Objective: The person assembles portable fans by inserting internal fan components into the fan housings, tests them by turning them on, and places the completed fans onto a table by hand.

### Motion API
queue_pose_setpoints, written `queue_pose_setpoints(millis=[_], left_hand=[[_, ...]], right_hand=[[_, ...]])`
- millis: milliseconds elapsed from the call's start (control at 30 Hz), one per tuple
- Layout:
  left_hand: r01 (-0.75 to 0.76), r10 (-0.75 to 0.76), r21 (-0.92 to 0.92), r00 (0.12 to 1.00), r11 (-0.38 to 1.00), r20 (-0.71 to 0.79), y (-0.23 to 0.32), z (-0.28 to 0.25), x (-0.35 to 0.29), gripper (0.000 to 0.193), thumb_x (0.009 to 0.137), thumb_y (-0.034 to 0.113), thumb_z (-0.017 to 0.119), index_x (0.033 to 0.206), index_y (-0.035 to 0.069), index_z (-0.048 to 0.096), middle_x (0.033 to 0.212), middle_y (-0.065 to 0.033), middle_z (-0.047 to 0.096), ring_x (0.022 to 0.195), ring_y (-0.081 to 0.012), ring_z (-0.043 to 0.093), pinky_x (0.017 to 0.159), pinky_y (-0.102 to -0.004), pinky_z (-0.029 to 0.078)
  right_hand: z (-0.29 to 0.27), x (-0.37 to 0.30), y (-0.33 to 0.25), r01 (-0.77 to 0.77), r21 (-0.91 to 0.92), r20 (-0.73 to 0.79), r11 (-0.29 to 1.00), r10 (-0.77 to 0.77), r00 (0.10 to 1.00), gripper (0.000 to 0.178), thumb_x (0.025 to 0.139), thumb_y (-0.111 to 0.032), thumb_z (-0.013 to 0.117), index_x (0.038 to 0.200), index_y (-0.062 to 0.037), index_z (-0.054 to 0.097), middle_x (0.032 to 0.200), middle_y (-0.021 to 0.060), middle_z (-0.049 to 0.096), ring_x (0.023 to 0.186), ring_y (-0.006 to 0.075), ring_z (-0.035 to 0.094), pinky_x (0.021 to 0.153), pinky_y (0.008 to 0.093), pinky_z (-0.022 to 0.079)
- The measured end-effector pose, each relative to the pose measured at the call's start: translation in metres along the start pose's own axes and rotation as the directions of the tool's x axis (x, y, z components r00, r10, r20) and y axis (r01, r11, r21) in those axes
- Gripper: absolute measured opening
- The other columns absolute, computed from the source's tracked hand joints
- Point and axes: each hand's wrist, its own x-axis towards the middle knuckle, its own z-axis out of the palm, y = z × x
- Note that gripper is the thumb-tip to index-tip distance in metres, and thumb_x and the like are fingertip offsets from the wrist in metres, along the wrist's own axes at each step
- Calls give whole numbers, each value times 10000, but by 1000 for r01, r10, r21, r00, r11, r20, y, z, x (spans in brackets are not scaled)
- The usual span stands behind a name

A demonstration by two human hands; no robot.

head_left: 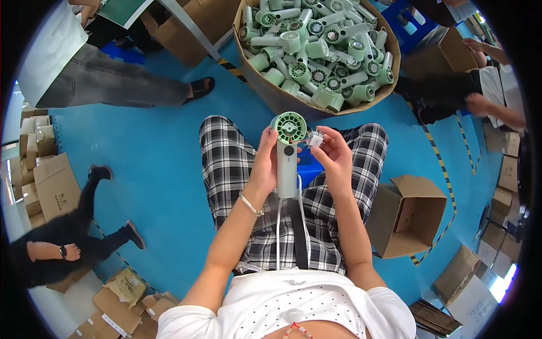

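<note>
In front of my lap, my left hand (pixel 263 165) is closed round a handheld fan (pixel 287 175) with a pale handle and a round green head turned up. The head's front shows a slotted green grille with a dark middle. My right hand (pixel 336 160) pinches a small white finned part (pixel 315 139) just right of the head. Thin reddish wires seem to run from this part to the fan head. A white cord hangs below the handle over my checked trousers.
A big cardboard bin (pixel 248 73) full of similar green and white fans stands ahead. An open carton (pixel 406 217) sits by my right knee. Beneath my lap shows a blue stool (pixel 307 168). Other people stand or sit at left and right, with stacked cartons along both sides.
</note>
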Motion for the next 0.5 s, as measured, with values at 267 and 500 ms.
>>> queue_pose_setpoints(millis=[267, 500], left_hand=[[-35, 22, 261, 998, 965, 54, -6, 2, 0, 454, 896, 330, 504, 1268, 137, 329, 1038, -90, 564, 818, -196, 604, 671, -310, 507], [7, -23, 231, 998, 973, 66, -8, 5, 0, 449, 889, 314, 537, 1243, 119, 342, 991, -75, 545, 795, -148, 579, 657, -267, 481]], right_hand=[[0, -1, -7, 109, -51, -2, 993, -109, 994, 400, 781, 37, 605, 1165, 9, 495, 1021, 70, 562, 922, 126, 547, 829, 255, 441], [2, -1, -10, 250, -577, 92, 778, -242, 966, 310, 707, 44, 668, 999, -11, 580, 978, 62, 604, 887, 120, 549, 790, 245, 443]])
